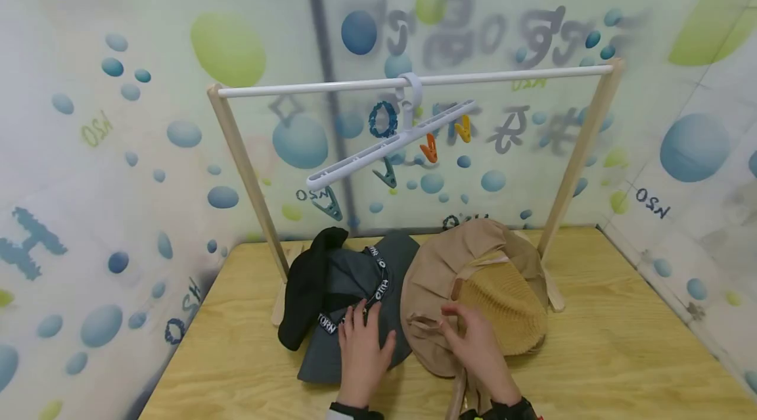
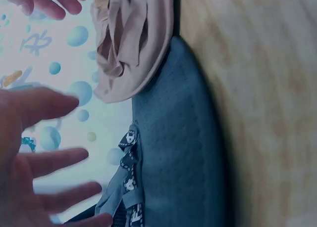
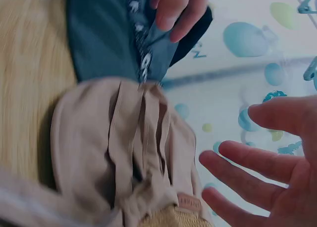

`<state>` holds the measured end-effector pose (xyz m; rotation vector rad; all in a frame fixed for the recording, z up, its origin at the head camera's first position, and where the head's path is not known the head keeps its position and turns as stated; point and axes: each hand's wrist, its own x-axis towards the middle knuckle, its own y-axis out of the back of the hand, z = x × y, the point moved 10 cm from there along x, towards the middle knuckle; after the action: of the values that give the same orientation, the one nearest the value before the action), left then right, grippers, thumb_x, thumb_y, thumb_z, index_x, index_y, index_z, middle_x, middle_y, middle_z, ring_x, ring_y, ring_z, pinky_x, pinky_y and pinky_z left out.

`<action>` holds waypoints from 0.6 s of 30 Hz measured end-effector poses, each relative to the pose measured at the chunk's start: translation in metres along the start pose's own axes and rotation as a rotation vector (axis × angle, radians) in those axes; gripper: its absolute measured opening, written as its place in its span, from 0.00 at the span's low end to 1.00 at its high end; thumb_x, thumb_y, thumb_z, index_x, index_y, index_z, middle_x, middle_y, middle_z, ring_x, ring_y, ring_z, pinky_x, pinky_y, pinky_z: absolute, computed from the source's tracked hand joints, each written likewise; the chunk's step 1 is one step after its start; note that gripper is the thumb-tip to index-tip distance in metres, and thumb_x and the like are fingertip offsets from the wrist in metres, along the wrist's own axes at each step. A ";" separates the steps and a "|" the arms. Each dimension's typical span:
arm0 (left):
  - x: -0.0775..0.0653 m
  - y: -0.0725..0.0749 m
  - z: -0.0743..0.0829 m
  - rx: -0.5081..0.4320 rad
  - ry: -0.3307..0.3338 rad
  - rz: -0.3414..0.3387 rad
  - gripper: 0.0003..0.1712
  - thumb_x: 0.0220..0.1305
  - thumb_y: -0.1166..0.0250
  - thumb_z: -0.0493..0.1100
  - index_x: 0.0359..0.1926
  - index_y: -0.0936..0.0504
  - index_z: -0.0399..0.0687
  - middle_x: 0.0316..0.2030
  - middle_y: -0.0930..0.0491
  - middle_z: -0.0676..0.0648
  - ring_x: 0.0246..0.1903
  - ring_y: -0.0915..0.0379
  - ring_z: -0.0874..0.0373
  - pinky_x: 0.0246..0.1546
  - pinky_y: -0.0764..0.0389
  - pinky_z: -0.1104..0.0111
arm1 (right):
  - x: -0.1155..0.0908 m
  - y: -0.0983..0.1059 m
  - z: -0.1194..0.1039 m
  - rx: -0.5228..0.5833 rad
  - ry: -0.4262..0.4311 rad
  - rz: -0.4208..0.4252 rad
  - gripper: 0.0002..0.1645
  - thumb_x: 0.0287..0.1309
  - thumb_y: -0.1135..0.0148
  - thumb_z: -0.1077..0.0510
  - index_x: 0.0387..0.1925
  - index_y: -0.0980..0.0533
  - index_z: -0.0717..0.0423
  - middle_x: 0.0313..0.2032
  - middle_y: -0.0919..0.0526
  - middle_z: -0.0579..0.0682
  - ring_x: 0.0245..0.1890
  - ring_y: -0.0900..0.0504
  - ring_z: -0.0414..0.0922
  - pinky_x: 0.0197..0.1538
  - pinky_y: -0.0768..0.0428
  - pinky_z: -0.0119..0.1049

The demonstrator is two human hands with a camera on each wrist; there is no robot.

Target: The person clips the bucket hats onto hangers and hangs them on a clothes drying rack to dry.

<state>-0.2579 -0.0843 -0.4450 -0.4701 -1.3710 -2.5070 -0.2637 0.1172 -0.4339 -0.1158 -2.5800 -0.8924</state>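
My left hand (image 1: 363, 354) hovers over a dark grey bucket hat (image 1: 355, 275) with a lettered band, its fingers spread and nothing in them. A black hat (image 1: 304, 288) leans on the grey hat's left side. To the right, a beige wide-brimmed hat (image 1: 434, 275) lies with a mustard corduroy cap (image 1: 503, 308) on top of it. My right hand (image 1: 476, 348) is held above these two, fingers loosely bent and holding nothing. In the right wrist view a small brown label (image 3: 189, 202) shows beside the mustard fabric.
Behind the hats stands a wooden rack with a white rod (image 1: 319, 87). From the rod hangs a white hanger (image 1: 390, 144) carrying teal clips (image 1: 387, 173), an orange clip (image 1: 430, 148) and a yellow clip (image 1: 464, 129). Patterned walls enclose the wooden table (image 1: 627, 341).
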 end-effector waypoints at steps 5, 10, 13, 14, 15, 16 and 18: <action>0.012 0.029 -0.006 -0.021 0.017 0.198 0.23 0.51 0.28 0.37 0.49 0.22 0.37 0.53 0.34 0.32 0.56 0.42 0.31 0.46 0.34 0.38 | -0.001 -0.010 0.001 0.164 -0.063 -0.090 0.09 0.58 0.35 0.64 0.42 0.19 0.60 0.37 0.16 0.45 0.40 0.18 0.47 0.46 0.23 0.47; 0.033 0.057 -0.017 -0.054 -0.005 0.360 0.21 0.50 0.30 0.33 0.47 0.22 0.33 0.61 0.43 0.26 0.63 0.56 0.26 0.54 0.48 0.33 | -0.006 -0.023 -0.002 0.243 -0.108 -0.212 0.09 0.62 0.37 0.61 0.43 0.20 0.61 0.37 0.16 0.48 0.39 0.18 0.44 0.44 0.23 0.41; 0.049 0.062 -0.029 -0.030 0.033 0.355 0.22 0.51 0.31 0.34 0.49 0.21 0.32 0.65 0.50 0.25 0.65 0.63 0.25 0.55 0.57 0.31 | -0.007 -0.027 -0.004 0.266 -0.105 -0.241 0.10 0.62 0.37 0.60 0.43 0.20 0.61 0.37 0.16 0.49 0.40 0.18 0.44 0.46 0.23 0.43; 0.053 0.061 -0.033 -0.017 0.051 0.339 0.23 0.52 0.31 0.34 0.50 0.21 0.32 0.66 0.50 0.24 0.65 0.64 0.25 0.54 0.58 0.29 | -0.007 -0.028 -0.005 0.269 -0.104 -0.244 0.11 0.62 0.37 0.59 0.43 0.20 0.61 0.37 0.16 0.49 0.40 0.18 0.44 0.47 0.23 0.44; 0.057 0.061 -0.037 -0.001 0.072 0.317 0.23 0.52 0.31 0.35 0.51 0.22 0.32 0.66 0.50 0.24 0.65 0.63 0.25 0.53 0.59 0.29 | -0.007 -0.028 -0.005 0.271 -0.107 -0.247 0.11 0.62 0.37 0.59 0.43 0.20 0.61 0.38 0.16 0.48 0.40 0.18 0.45 0.47 0.23 0.44; 0.062 0.060 -0.041 0.010 0.089 0.292 0.23 0.53 0.32 0.35 0.52 0.22 0.32 0.66 0.49 0.24 0.65 0.61 0.25 0.53 0.59 0.28 | -0.007 -0.028 -0.005 0.271 -0.104 -0.247 0.10 0.62 0.37 0.60 0.43 0.20 0.61 0.38 0.16 0.48 0.40 0.18 0.44 0.47 0.23 0.43; 0.069 0.057 -0.046 0.023 0.119 0.235 0.25 0.55 0.32 0.37 0.53 0.23 0.31 0.66 0.46 0.25 0.65 0.57 0.25 0.52 0.59 0.27 | -0.006 -0.030 -0.005 0.266 -0.092 -0.249 0.10 0.62 0.37 0.61 0.43 0.20 0.62 0.38 0.16 0.49 0.40 0.18 0.44 0.46 0.23 0.42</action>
<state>-0.3082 -0.1576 -0.3975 -0.4414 -1.2226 -2.2889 -0.2624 0.0908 -0.4495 0.2503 -2.8142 -0.6279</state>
